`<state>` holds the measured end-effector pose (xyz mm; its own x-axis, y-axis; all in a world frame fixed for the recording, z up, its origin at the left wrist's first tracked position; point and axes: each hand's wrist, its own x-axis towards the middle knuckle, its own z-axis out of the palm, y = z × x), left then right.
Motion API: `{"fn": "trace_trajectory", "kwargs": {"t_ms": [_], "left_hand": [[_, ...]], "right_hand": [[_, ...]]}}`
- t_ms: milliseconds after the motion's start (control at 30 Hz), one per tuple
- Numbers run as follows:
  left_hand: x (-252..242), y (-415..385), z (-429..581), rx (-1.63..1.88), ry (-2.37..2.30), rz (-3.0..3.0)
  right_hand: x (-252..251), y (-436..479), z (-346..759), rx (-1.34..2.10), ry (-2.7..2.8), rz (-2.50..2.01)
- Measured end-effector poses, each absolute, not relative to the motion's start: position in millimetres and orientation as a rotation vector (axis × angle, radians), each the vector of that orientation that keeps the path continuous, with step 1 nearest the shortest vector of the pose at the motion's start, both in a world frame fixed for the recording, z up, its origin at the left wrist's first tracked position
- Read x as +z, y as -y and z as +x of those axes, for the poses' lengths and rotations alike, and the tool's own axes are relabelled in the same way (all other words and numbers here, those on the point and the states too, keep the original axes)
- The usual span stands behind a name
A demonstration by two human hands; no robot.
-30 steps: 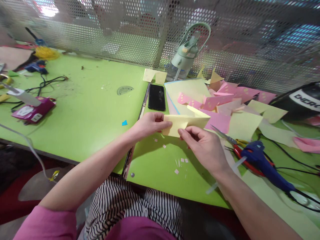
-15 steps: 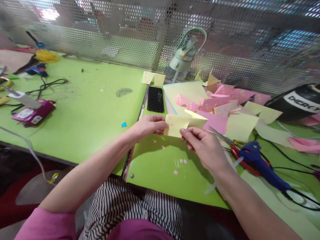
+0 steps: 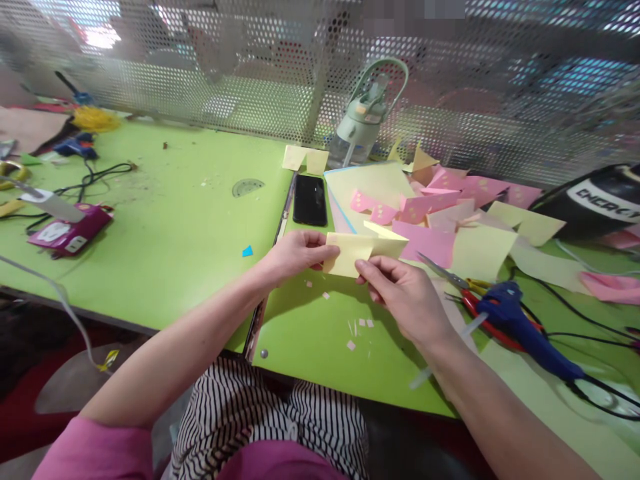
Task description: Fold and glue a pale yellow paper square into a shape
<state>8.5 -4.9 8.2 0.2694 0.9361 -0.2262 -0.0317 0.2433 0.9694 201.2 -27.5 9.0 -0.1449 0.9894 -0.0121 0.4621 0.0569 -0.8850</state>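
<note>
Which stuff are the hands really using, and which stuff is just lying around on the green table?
In use:
left hand and right hand, both pinching the folded yellow paper

Just lying about:
black phone
scissors
blue glue gun
water bottle
pink paper pieces

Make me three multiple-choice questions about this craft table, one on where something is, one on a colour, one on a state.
1. Where does the black phone lie?
A. beyond the left hand
B. under the blue glue gun
C. on the lap

2. What colour is the folded paper held by both hands?
A. pink
B. pale yellow
C. blue

3. How does the right hand stand?
A. flat on the table
B. pinching the paper's lower edge
C. gripping the scissors

Answers: 1 A, the phone lies farther along the table; 2 B, its sheet is yellow; 3 B, fingertips close on the edge.
</note>
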Motion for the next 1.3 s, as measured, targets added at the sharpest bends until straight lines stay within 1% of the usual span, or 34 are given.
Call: {"fn": "trace_trajectory", "kwargs": {"t_ms": [567, 833, 1033, 1233, 1300], "left_hand": [[9.1, 5.2, 7.8, 0.884, -1.045, 1.080], [8.1, 2.9, 7.9, 0.907, -0.984, 0.965], [5.8, 3.9, 4.7, 0.778, -0.955, 1.100], [2.5, 4.7, 4.9, 0.699, -1.002, 1.076], [0.1, 3.9, 4.6, 0.707, -1.012, 1.053]], "right_hand": [[6.7, 26.6, 202.1, 1.062, 1.651, -1.474], [3.9, 24.9, 205.4, 1.103, 1.590, -1.452], [-0.2, 21.5, 207.3, 1.105, 1.556, -1.445], [11.7, 27.1, 219.7, 1.045, 1.823, -1.572], [18.3, 34.1, 228.7, 0.931, 1.965, -1.647]]}}
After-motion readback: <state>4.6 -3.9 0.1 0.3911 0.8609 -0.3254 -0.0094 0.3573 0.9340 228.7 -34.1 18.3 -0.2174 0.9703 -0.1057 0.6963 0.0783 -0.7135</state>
